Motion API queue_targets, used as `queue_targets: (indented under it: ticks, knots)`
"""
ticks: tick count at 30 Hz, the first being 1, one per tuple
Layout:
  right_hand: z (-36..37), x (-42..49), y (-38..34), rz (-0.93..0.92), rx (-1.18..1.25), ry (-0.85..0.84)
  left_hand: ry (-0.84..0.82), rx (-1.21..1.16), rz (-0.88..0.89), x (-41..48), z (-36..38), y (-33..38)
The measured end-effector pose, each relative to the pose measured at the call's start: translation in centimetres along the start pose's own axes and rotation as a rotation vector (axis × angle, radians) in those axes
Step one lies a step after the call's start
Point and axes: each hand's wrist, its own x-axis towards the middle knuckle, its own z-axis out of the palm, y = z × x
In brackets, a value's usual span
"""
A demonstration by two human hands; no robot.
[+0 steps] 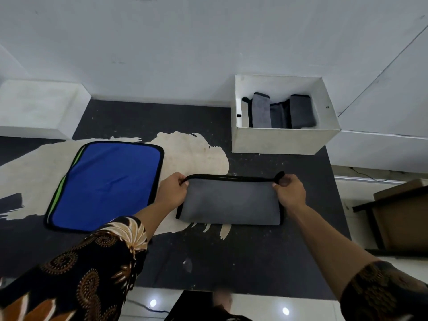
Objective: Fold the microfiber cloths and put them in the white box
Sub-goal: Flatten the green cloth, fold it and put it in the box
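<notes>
A grey microfiber cloth (231,201) with a black border lies folded in half on the dark table. My left hand (172,191) pinches its far left corner. My right hand (289,189) grips its far right corner, where the black edge sticks up. To the left lies a blue cloth (108,184) spread flat, with a green stripe and black border. The white box (280,141) stands at the back right of the table. Inside it are several folded grey cloths (280,112) standing side by side.
The table (208,258) has a worn, pale patch under the cloths. A white block (39,107) sits at the back left against the wall. A brown cabinet with a dark frame (398,216) stands off the table's right edge.
</notes>
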Motion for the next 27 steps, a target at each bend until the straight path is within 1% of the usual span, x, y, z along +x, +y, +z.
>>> queue_targets:
  ticks: [2,6,9,14,16,21,25,27]
  knots:
    - [0.3,0.3,0.2,0.020,-0.040,-0.034,-0.048,0.044,-0.037,0.2,0.1,-0.4]
    - [0.6,0.6,0.0,0.014,-0.007,0.007,0.020,0.022,-0.042,0.4,0.1,-0.1]
    - [0.6,0.2,-0.1,0.006,0.010,0.037,0.006,0.001,-0.054,0.4,-0.1,0.2]
    - [0.4,-0.6,-0.1,-0.017,0.013,0.011,-0.106,-0.014,-0.091,0.0,-0.5,0.0]
    - [0.2,-1.5,-0.1,-0.023,-0.060,0.006,-0.161,-0.003,-0.096,-0.5,-0.6,-0.4]
    - [0.5,-5.0,1.3,-0.011,-0.248,-0.047,-0.292,0.074,-0.027,-2.8,0.0,-1.6]
    - [0.9,-6.1,2.4,-0.057,-0.277,0.004,-0.265,0.107,-0.053,-3.3,0.2,-3.2]
    - [0.9,-6.4,2.4,-0.108,-0.318,0.063,-0.176,0.218,-0.074,-3.9,0.0,-2.9]
